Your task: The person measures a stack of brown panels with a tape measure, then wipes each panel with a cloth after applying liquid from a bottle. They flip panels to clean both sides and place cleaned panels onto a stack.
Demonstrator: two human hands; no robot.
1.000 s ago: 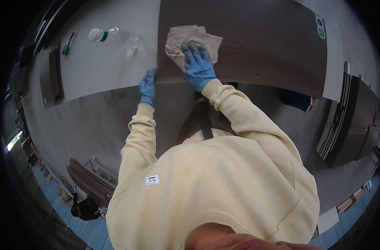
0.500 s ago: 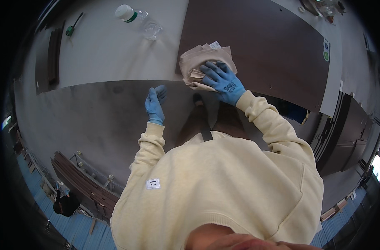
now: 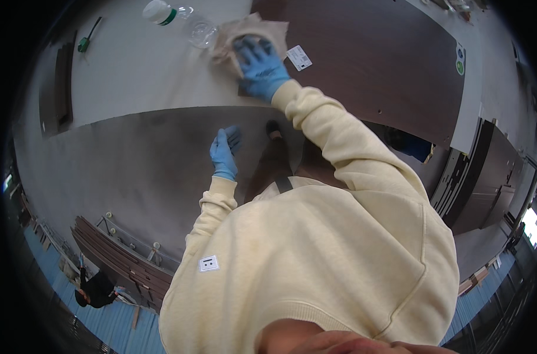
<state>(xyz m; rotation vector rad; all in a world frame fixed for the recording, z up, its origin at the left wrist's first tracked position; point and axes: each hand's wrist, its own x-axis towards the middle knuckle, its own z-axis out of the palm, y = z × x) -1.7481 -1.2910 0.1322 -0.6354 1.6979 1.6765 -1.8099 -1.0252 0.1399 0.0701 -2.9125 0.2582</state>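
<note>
My right hand (image 3: pixel 261 69), in a blue work glove and a little smeared by motion, presses a crumpled beige cloth (image 3: pixel 275 30) at the left end of a dark brown panel (image 3: pixel 374 59). Part of the cloth hangs over the panel's left edge onto the pale tabletop. Just right of the cloth, a white printed label (image 3: pixel 298 58) lies on the panel. My left hand (image 3: pixel 224 154), gloved the same way, hovers in front of the table edge with its fingers stretched out and nothing in them.
On the pale tabletop (image 3: pixel 139 76), a clear plastic bottle (image 3: pixel 199 29) with a white cap lies near the cloth. Farther left are a green-handled tool (image 3: pixel 83 44) and dark strips (image 3: pixel 63 82). Stacked brown panels (image 3: pixel 118 253) stand behind at left, near another person (image 3: pixel 97 290).
My right hand has swept the cloth left and away from me, toward the bottle. The white label, partly covered before, now shows whole. My left hand has barely shifted.
</note>
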